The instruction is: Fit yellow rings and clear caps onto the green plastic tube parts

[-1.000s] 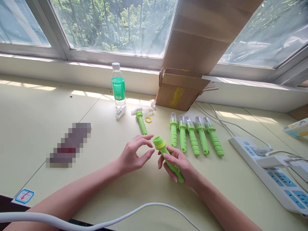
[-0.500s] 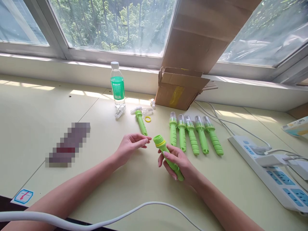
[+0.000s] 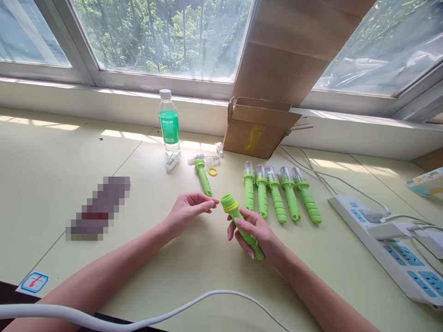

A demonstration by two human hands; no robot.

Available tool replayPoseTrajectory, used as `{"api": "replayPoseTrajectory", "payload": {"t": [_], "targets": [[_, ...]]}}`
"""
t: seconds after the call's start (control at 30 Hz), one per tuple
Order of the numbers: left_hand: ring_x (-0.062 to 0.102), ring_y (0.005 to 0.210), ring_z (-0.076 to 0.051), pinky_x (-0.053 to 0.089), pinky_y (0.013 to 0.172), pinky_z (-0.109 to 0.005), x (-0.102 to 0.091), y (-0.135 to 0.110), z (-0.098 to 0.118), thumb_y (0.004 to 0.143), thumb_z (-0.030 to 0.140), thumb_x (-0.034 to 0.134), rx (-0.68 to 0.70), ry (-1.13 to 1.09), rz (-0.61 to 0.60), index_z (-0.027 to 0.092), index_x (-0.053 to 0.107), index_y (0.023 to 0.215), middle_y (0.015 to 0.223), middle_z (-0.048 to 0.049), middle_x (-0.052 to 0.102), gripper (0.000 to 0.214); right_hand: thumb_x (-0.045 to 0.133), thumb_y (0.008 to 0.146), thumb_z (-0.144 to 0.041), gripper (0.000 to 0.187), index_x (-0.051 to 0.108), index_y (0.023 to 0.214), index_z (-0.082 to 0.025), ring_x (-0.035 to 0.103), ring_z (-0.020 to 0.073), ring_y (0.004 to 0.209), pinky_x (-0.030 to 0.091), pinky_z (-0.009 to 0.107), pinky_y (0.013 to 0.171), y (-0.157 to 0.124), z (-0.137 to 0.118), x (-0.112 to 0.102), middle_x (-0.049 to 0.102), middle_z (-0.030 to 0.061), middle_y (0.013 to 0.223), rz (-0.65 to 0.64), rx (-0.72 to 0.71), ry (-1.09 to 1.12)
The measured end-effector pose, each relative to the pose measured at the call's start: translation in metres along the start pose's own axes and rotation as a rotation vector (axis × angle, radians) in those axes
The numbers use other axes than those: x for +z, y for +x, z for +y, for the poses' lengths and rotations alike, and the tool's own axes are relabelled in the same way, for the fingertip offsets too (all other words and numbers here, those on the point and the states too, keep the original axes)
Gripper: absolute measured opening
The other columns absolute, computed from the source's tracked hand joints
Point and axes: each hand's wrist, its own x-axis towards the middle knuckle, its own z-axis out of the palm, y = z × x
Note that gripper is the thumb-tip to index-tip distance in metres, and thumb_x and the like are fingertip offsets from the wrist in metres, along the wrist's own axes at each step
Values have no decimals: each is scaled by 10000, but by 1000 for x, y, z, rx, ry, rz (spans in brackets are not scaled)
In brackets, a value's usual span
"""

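My right hand (image 3: pixel 255 230) is closed around a green flashlight body (image 3: pixel 247 233), held tilted with its threaded open end up and to the left. A yellow ring (image 3: pixel 231 207) sits around it just below the thread. Close to that open end, my left hand (image 3: pixel 194 207) has thumb and fingertips drawn together in a pinch; whether anything small is between them, I cannot make out. Just beyond the left fingers lies another green body (image 3: pixel 203 177) without a clear cap. Beside it rest a loose yellow ring (image 3: pixel 212 171) and several clear plastic pieces (image 3: pixel 212 160).
On the right lie several green flashlights (image 3: pixel 277 193) with clear caps, in a row. A power strip (image 3: pixel 387 249) with plugs and cables stands further right. At the back are a water bottle (image 3: pixel 169 122) and a cardboard box (image 3: pixel 259 131). A white cable (image 3: pixel 207 295) crosses the front.
Almost nothing differs. My left fingertips have shifted very slightly to the right; the right hand keeps the green flashlight body in the same place.
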Motion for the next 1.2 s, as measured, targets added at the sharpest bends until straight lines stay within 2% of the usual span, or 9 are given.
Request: {"api": "replayPoseTrajectory", "payload": {"t": [0.3, 0.87, 1.2], "targets": [[670, 851, -206, 556, 813, -382, 1, 0, 0, 752, 393, 669, 13, 29, -11, 133, 700, 891, 945, -120, 713, 297, 543, 841, -433, 300, 520, 981, -169, 375, 45, 259, 236, 195, 290, 0, -1, 1, 669, 37, 712, 18, 14, -8], [667, 794, -187, 542, 799, -361, 0, -1, 2, 722, 379, 702, -23, 6, -13, 135, 692, 831, 884, -107, 720, 267, 522, 866, -398, 264, 525, 988, -164, 386, 40, 263, 241, 191, 299, 0, 1, -1, 669, 40, 717, -6, -5, -6], [647, 821, -178, 531, 813, -345, 0, -1, 3, 786, 354, 647, -35, -25, -77, 117, 695, 882, 912, -112, 704, 261, 501, 896, -350, 208, 529, 992, -167, 405, 31, 274, 251, 174, 309, 1, 3, -2, 673, 44, 735, -27, -17, 2]]}}
